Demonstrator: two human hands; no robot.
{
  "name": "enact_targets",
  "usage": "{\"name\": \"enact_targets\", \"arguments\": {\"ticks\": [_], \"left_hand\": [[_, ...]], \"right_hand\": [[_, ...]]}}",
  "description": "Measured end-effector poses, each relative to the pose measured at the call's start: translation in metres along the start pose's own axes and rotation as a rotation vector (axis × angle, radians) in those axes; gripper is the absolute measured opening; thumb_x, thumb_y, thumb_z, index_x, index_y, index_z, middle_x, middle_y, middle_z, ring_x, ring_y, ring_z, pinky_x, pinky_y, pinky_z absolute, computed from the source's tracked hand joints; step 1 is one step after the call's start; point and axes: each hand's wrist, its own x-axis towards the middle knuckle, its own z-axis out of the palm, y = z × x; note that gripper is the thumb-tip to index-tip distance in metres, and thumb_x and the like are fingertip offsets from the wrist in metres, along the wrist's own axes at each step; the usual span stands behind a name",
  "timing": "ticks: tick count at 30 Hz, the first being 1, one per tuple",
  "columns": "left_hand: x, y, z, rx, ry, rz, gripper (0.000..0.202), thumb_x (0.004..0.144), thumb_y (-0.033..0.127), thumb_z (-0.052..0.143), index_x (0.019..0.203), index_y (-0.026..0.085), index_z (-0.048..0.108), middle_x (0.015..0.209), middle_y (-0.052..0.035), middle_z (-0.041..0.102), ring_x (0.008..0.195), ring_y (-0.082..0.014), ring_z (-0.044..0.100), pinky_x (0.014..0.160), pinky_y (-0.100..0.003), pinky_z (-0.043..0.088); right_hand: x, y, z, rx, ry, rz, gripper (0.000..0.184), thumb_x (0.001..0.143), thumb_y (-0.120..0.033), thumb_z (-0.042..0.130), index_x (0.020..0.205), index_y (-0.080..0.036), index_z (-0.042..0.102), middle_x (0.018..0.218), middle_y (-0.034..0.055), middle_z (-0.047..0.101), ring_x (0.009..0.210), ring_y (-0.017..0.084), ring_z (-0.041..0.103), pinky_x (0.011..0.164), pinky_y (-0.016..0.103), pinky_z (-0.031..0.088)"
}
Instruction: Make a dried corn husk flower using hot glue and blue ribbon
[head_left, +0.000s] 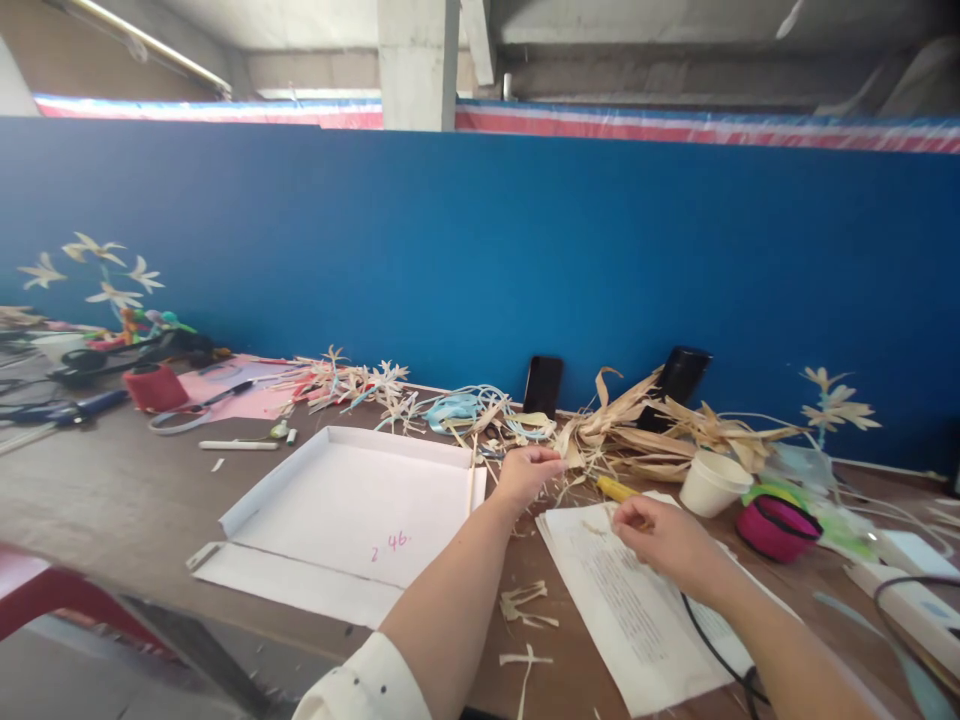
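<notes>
Handling the husks (634, 440) well here calls, I judge, for a light fingertip pinch: they look dry and thin, so pulling along the grain should split them less than pulling across it. Lifting one strip at a time would help, since the pieces overlap and could drag their neighbours.

The husks lie in a loose heap at the back of the counter (75, 480), between the blue cord (454, 408) and the cup (712, 485). The heap's long axis runs left to right, near the wall (480, 250); on its left part, one curled tip points up.

The left hand (531, 478) has its fingers drawn narrow at the heap's left end; whether a strip is pinched there is unclear. The right hand (660, 540) is curled, thumb close to the fingers, above the papers (634, 630); anything between its fingertips is too small to make out. Just beyond it, a yellow handle (616, 489) slants, its far end pointing back and left, toward the husks.
</notes>
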Motion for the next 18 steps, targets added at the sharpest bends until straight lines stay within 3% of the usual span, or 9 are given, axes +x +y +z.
{"name": "enact_targets", "arguments": {"ticks": [4, 8, 13, 18], "left_hand": [[-0.001, 0.001, 0.000, -0.011, -0.016, 0.011, 0.033, 0.058, 0.036, 0.072, 0.081, 0.012, 0.069, 0.064, -0.0014, 0.063, 0.055, -0.0090, 0.051, 0.056, -0.021, 0.040], [0.002, 0.002, -0.001, -0.079, 0.031, 0.032, 0.030, 0.057, 0.033, 0.072, 0.076, 0.012, 0.069, 0.066, -0.0023, 0.064, 0.057, -0.0099, 0.051, 0.057, -0.021, 0.040], [0.003, 0.004, -0.001, -0.175, 0.067, 0.043, 0.022, 0.057, 0.027, 0.071, 0.071, 0.011, 0.068, 0.063, -0.0016, 0.064, 0.055, -0.0094, 0.051, 0.059, -0.022, 0.040], [0.004, 0.002, 0.000, -0.176, 0.090, 0.035, 0.020, 0.055, 0.024, 0.072, 0.071, 0.012, 0.068, 0.065, -0.0012, 0.064, 0.059, -0.0100, 0.053, 0.062, -0.022, 0.040]], "right_hand": [[0.014, -0.018, 0.019, 0.552, 0.008, 0.188, 0.017, 0.068, -0.036, 0.061, 0.069, -0.020, 0.058, 0.046, -0.0050, 0.045, 0.041, 0.007, 0.035, 0.039, 0.020, 0.022], [0.037, -0.031, 0.045, 1.020, 0.046, 0.201, 0.021, 0.061, -0.030, 0.070, 0.074, -0.017, 0.059, 0.073, 0.0001, 0.058, 0.045, 0.003, 0.036, 0.036, 0.014, 0.019], [0.063, -0.027, 0.069, 1.206, 0.103, 0.202, 0.023, 0.059, -0.029, 0.073, 0.073, -0.015, 0.061, 0.072, -0.0006, 0.056, 0.046, 0.002, 0.037, 0.034, 0.012, 0.023], [0.069, -0.014, 0.080, 1.251, 0.206, 0.211, 0.025, 0.057, -0.031, 0.074, 0.073, -0.018, 0.060, 0.067, -0.0034, 0.054, 0.045, 0.003, 0.038, 0.033, 0.013, 0.023]]}}
